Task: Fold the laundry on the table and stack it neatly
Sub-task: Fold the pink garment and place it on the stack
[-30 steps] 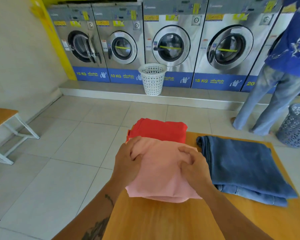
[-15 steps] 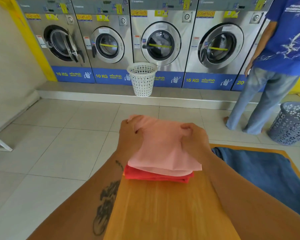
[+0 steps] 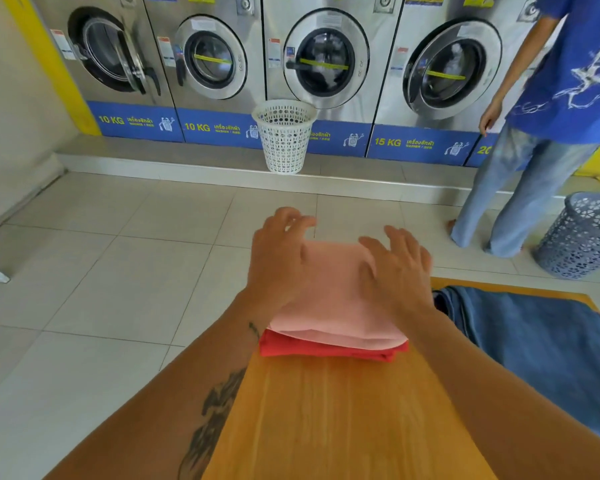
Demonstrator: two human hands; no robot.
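Observation:
A folded pink garment [image 3: 333, 299] lies on top of a folded red garment [image 3: 326, 349] at the far left corner of the wooden table [image 3: 343, 417]. My left hand [image 3: 278, 261] rests flat on the pink garment's left side, fingers spread and reaching past its far edge. My right hand [image 3: 395, 268] lies flat on its right side, fingers apart. Neither hand grips the cloth. Folded blue jeans [image 3: 541, 344] lie on the table to the right of the stack.
A white mesh basket [image 3: 284, 136] stands on the step before a row of washing machines [image 3: 326, 60]. A person in a blue shirt [image 3: 548, 133] stands at the right beside a grey basket [image 3: 582, 237]. Tiled floor lies left of the table.
Both hands carried the pink garment onto the red one, then let go and now lie flat with fingers spread on top.

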